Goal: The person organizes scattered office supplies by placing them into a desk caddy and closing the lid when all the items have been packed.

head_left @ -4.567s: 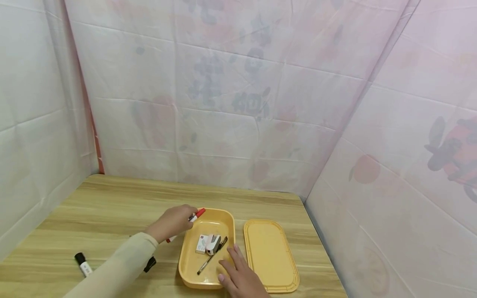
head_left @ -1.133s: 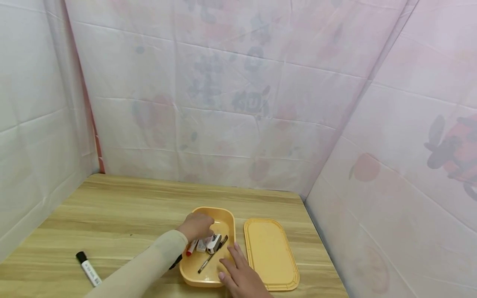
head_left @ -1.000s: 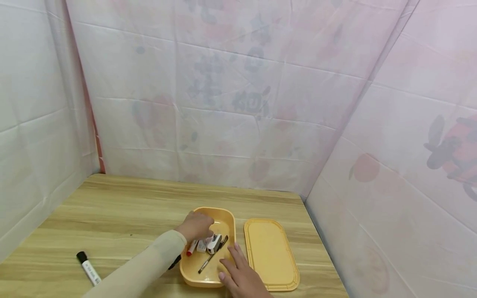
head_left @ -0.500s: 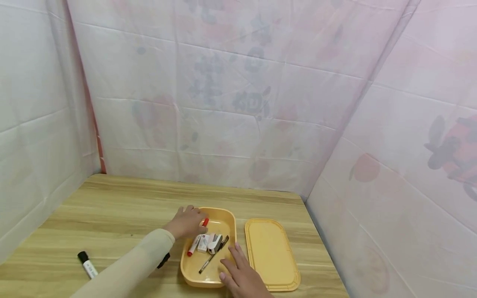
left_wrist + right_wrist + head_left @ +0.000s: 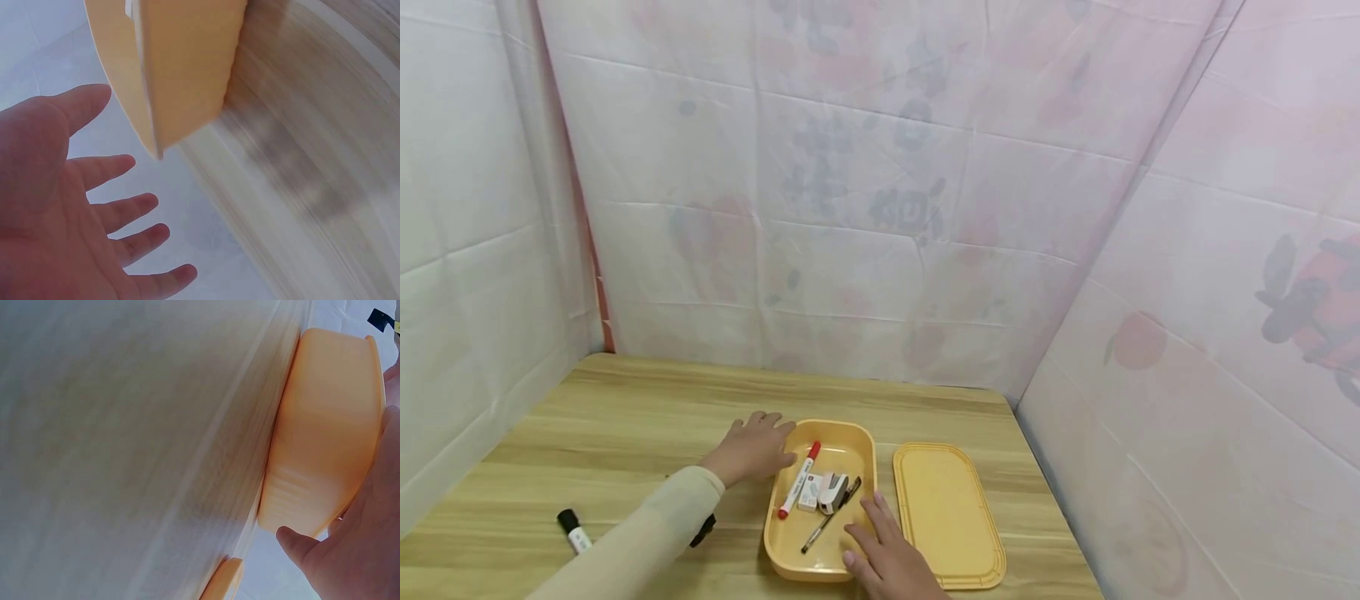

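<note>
A yellow plastic box stands uncovered on the table. Inside lie a white marker with red ends, a small white carton, what looks like a mini stapler and a slim black pen. Just left of the box's far left rim is my left hand, fingers spread and holding nothing; its bare palm faces the left wrist camera. My right hand rests at the box's near right rim with fingers extended, its thumb close to the outer wall in the right wrist view.
The yellow lid lies flat right of the box. A black-capped white marker lies at the table's left, partly behind the left sleeve. A black wrist device shows beside that sleeve. Pale printed sheets enclose the table's back and sides.
My left hand has let go of the red-ended marker, which now lies inside the box, and has drawn back left over the rim. The right hand has stayed in place.
</note>
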Demonstrator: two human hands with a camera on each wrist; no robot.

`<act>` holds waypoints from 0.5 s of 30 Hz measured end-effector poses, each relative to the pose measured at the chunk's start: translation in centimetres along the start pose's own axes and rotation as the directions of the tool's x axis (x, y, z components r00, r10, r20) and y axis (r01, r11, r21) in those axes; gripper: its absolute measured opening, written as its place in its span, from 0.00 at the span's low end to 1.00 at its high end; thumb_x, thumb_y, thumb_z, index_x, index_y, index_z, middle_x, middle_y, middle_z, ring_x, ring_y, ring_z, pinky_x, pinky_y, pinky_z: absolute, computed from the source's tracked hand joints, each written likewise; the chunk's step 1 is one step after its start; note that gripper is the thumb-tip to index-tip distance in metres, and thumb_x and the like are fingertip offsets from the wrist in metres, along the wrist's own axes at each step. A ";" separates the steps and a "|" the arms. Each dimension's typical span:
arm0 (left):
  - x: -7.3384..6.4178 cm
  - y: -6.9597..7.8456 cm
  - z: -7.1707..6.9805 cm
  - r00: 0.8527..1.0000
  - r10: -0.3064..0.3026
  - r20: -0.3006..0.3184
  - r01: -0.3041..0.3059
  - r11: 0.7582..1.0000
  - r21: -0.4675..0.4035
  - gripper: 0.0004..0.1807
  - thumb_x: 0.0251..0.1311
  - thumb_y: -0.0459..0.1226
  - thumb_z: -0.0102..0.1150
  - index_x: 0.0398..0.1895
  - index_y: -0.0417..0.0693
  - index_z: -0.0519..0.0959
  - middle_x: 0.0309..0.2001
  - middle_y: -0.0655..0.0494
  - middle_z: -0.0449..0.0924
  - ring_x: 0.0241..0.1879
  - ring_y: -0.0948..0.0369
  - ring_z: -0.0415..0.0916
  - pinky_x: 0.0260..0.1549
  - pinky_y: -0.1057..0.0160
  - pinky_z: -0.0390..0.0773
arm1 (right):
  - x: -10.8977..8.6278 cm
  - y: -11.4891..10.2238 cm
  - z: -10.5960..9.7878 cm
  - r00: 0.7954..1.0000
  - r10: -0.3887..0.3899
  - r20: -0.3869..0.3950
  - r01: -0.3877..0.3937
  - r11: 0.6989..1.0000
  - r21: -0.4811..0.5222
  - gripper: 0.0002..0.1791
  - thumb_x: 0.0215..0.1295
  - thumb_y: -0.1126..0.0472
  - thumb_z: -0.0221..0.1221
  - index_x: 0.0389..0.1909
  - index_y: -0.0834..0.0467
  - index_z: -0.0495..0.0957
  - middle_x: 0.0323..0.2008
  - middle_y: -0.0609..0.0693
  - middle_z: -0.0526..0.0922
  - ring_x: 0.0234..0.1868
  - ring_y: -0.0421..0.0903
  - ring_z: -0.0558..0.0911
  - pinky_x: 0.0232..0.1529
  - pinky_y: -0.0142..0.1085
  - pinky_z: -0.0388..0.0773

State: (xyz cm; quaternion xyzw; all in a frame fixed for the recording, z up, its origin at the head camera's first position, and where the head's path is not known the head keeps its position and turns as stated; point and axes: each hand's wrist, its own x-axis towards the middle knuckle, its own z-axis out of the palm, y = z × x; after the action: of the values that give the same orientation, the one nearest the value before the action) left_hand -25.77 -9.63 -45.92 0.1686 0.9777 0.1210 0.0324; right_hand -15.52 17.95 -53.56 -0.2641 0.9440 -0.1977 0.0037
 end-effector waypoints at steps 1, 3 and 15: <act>-0.1 -0.3 0.0 1.000 -0.009 -0.004 0.009 1.000 0.001 0.33 0.62 0.54 0.55 0.67 0.50 0.67 0.68 0.41 0.62 0.67 0.40 0.55 0.57 0.30 0.56 | 0.0 0.0 0.0 1.000 -0.002 -0.002 0.002 1.000 -0.002 0.27 0.74 0.39 0.37 0.62 0.46 0.72 0.73 0.53 0.54 0.75 0.56 0.46 0.51 0.60 0.73; -0.3 -0.9 -0.1 1.000 -0.027 -0.012 0.027 1.000 -0.006 0.33 0.62 0.55 0.54 0.67 0.50 0.67 0.68 0.41 0.62 0.67 0.40 0.55 0.57 0.30 0.56 | 0.0 0.0 -0.1 1.000 -0.004 -0.005 0.004 1.000 -0.007 0.26 0.74 0.39 0.37 0.62 0.46 0.72 0.73 0.53 0.55 0.75 0.56 0.46 0.51 0.60 0.73; -2.4 -3.4 0.1 0.996 -0.080 -0.030 0.080 0.997 -0.021 0.34 0.62 0.56 0.52 0.66 0.46 0.68 0.68 0.38 0.61 0.66 0.37 0.56 0.54 0.27 0.57 | -0.4 -0.1 -0.4 1.000 0.017 0.004 -0.017 1.000 -0.014 0.27 0.74 0.39 0.36 0.63 0.46 0.72 0.74 0.52 0.54 0.75 0.55 0.47 0.57 0.57 0.70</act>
State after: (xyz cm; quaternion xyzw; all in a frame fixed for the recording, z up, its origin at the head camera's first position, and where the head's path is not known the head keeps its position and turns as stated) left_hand -24.61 -13.51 -46.84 0.1272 0.9828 0.1317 0.0236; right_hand -15.16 18.26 -53.22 -0.2565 0.9476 -0.1904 0.0052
